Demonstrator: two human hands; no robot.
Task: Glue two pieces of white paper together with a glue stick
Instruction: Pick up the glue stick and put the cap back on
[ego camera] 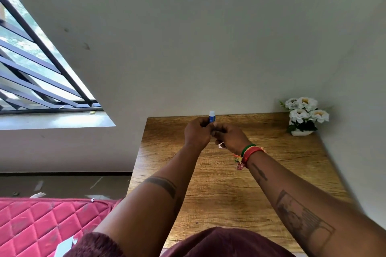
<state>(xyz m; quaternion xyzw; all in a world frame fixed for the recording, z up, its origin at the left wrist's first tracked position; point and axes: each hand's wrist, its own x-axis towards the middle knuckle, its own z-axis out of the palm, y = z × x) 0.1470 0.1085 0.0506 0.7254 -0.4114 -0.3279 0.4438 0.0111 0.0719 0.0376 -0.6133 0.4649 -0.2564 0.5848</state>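
A small glue stick [212, 116] with a blue body and white cap stands upright between my two hands, above the far part of the wooden table [219, 190]. My left hand [196, 132] curls around its lower part. My right hand [228, 137] closes on it from the right, fingers meeting those of the left. A bit of white paper [221, 145] shows beneath my right hand; most of it is hidden, and I cannot tell whether it lies on the table or is held.
A white pot of white flowers [304, 116] stands at the table's far right corner against the wall. A red quilted mattress [37, 227] lies left of the table, with paper scraps on the floor [37, 194] beyond it. A barred window [31, 69] is at upper left.
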